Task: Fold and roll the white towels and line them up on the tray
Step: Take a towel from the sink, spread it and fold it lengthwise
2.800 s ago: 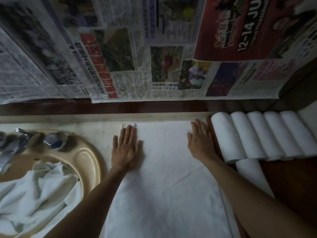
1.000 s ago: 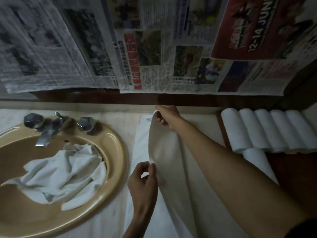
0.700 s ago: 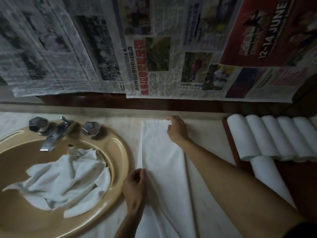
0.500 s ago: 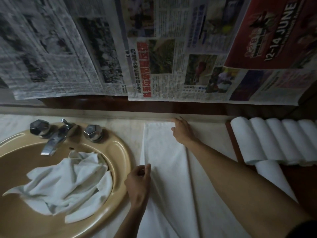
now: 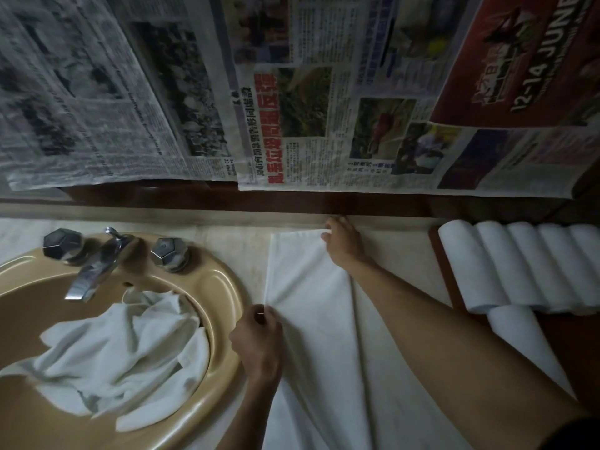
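Meanwhile, folded towel (image 5: pixel 311 306) (long, white) between both pinching hands (image 5: pixel 259 339).

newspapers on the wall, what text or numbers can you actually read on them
"12-14 JUNE": white, on the red advert, top right; the last letters run off the frame.
Red Chinese headline, centre sheet: too blurred to read.
Body columns on all the newspaper sheets: too small to read.

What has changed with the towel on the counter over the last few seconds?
The towel, earlier spread flat under two flat palms, has been folded lengthwise: its right side was lifted and laid over to the left. The right hand now holds the far corner, and the left hand pinches the left edge. The rolled towels on the tray and the crumpled towels in the sink stayed put.
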Demonstrator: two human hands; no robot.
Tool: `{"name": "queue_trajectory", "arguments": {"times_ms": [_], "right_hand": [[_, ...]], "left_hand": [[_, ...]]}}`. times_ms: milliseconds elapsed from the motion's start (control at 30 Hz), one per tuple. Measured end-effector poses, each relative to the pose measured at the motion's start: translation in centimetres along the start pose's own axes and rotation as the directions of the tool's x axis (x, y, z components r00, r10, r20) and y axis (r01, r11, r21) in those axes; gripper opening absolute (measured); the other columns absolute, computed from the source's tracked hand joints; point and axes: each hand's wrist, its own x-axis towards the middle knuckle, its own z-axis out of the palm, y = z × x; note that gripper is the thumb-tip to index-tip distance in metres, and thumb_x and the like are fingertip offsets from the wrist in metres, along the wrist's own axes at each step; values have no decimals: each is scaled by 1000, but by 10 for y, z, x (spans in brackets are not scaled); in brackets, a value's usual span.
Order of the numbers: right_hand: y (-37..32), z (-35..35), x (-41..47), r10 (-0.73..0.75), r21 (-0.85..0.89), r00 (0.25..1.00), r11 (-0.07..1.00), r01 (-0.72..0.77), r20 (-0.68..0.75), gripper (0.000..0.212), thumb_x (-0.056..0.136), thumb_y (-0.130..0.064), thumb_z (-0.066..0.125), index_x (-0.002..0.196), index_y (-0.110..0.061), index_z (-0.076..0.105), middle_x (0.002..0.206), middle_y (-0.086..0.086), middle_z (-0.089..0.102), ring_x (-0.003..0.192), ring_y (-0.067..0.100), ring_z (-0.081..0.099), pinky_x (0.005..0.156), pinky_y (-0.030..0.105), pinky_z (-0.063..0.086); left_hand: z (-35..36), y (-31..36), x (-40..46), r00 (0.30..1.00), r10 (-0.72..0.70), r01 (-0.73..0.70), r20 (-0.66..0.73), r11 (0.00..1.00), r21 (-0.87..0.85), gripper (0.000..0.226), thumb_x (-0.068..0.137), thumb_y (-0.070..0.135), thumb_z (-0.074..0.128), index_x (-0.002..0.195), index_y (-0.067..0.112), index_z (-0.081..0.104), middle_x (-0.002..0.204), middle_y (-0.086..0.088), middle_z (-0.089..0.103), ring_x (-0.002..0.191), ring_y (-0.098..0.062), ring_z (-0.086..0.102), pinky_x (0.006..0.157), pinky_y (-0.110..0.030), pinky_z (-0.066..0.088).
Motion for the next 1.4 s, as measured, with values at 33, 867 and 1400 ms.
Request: {"name": "queue_trajectory", "arguments": {"times_ms": [33,867,1400], "right_hand": [[0,2,-9,-10,20,999,1000,10,-37,35,101,-21,52,135,-11,52,147,11,44,127,33,48,99,37,40],[45,45,-156,-75,-252,989,967,42,-127,58,100,-45,28,151,-20,41,161,-9,30,150,30,22,105,80,2],[44,23,-398,-46,33,999,998,46,-14,20,87,-40,55,76,-24,56,70,-3,61,66,23,61,52,31,45]], "left_hand": [[1,-1,-1,1000,-9,9,0,1000,6,14,92,17,63,88,11,75,76,-5,72,76,-28,65,68,-30,40],[39,1,32,499,563,-856,658,441,271,69,97,44,3,157,12,9,162,-3,-4,153,-21,-3,121,-37,-13],[-22,-52,-80,446,463,-833,766,528,166,58,100,5,35,156,11,20,165,-3,14,152,-25,8,122,-39,10]]}}
